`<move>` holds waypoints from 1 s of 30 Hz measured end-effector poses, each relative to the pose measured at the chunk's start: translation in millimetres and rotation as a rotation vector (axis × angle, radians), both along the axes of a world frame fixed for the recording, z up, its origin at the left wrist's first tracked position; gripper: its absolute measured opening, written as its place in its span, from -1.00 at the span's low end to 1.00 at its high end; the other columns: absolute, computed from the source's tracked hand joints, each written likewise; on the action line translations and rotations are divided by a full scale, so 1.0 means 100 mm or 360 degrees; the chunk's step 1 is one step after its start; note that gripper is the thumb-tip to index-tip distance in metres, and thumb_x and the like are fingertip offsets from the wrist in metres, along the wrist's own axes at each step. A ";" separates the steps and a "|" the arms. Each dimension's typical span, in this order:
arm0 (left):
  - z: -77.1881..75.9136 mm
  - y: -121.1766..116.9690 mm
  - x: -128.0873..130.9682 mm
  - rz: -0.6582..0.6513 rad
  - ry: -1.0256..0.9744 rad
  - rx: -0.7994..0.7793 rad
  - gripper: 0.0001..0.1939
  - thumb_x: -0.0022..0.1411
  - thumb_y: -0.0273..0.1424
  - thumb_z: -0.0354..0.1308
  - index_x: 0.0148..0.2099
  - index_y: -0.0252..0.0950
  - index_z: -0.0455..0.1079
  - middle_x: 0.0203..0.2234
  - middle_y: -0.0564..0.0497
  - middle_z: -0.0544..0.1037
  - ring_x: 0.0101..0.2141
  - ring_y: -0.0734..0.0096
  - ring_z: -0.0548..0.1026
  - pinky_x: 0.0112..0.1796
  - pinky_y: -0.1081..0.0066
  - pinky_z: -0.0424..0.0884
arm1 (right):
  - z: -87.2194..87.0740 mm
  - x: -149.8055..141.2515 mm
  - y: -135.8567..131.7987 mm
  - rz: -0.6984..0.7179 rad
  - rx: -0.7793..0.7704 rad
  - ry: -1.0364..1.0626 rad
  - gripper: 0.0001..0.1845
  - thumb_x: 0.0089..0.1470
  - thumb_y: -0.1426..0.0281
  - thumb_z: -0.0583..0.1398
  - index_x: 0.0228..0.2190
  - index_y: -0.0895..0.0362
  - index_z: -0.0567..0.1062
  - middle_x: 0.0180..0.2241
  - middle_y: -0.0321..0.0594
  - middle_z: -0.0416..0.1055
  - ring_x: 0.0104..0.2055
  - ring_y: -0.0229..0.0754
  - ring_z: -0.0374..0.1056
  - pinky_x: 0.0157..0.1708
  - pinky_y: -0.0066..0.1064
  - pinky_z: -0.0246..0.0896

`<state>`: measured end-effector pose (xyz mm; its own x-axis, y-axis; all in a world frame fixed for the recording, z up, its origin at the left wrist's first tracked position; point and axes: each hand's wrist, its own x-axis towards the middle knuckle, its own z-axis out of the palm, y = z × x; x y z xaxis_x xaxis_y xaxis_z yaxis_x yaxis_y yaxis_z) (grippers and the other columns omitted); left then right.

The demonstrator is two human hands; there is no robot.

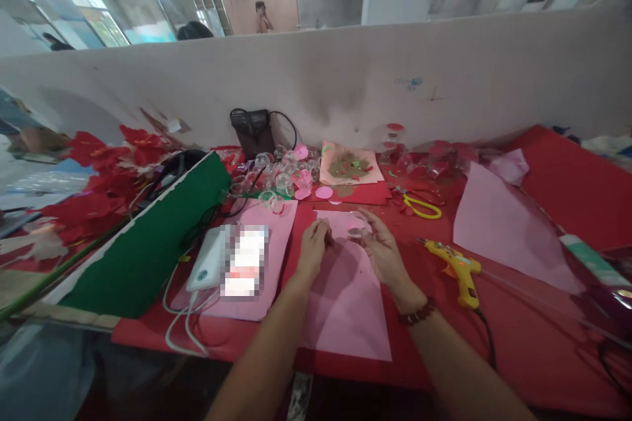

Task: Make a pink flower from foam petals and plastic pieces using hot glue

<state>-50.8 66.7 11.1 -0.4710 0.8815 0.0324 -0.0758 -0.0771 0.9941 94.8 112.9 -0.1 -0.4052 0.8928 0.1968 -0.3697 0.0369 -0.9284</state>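
Observation:
Over a sheet of pink paper point(345, 316), my right hand point(386, 256) grips a small clear plastic cup point(359, 231) between thumb and fingers. The cup appears tilted, and its far side is hard to make out against the pink. Just left of it, my left hand point(315, 243) is closed, fingertips pinched together. Anything between those fingertips is too small to name. The two hands are apart. To the right of my right hand lies a yellow hot glue gun point(454, 266), its nozzle pointing left. Yellow-handled scissors point(419, 205) rest farther back.
Several clear cups point(284, 181) crowd the back beside pink paper discs point(324, 193). Greenish-brown bits point(348, 164) lie on pale paper. At left are a white power bank point(210, 263) with cables, a blurred phone point(244, 262), a green board point(153, 243) and red artificial flowers point(99, 191).

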 end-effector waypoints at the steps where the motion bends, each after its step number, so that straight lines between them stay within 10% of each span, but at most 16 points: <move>1: 0.01 0.00 0.00 -0.0051 0.0034 -0.0002 -0.73 0.16 -0.23 0.07 -0.48 -0.30 0.31 -0.64 0.10 0.36 -0.58 0.55 0.32 -0.51 0.51 0.23 | 0.00 0.00 0.00 0.0005 0.0004 0.0001 -0.48 0.09 0.22 0.22 0.09 -0.05 0.32 0.02 -0.14 0.39 -0.12 -0.13 0.43 -0.04 -0.16 0.33; 6: 0.03 -0.02 0.03 -0.0191 0.0016 0.0010 -0.72 0.03 -0.29 0.23 -0.19 -0.32 0.49 -0.32 -0.07 0.56 -0.36 0.42 0.47 -0.33 0.45 0.35 | 0.05 -0.01 -0.04 0.0007 0.0124 -0.0162 -0.48 0.09 0.22 0.21 0.09 -0.01 0.32 -0.04 -0.12 0.43 -0.07 -0.10 0.40 -0.01 -0.16 0.30; 13: 0.07 -0.04 0.03 -0.0055 0.0118 -0.0087 -0.79 0.00 -0.31 0.26 -0.35 -0.36 0.55 -0.55 -0.02 0.55 -0.51 0.44 0.44 -0.42 0.44 0.34 | 0.05 -0.03 -0.08 -0.0146 0.0614 -0.0429 -0.63 0.11 0.29 0.19 -0.01 -0.07 0.43 0.07 -0.12 0.24 0.14 -0.09 0.20 0.04 -0.23 0.26; 30: 0.04 -0.01 0.00 -0.0098 -0.0148 -0.0054 -0.81 -0.02 -0.34 0.24 -0.38 -0.38 0.54 -0.61 0.02 0.52 -0.56 0.48 0.45 -0.41 0.43 0.40 | 0.07 -0.04 -0.13 -0.0184 0.0616 -0.0470 -0.62 0.10 0.28 0.20 -0.01 -0.10 0.44 0.03 -0.13 0.23 0.10 -0.09 0.23 -0.05 -0.27 0.34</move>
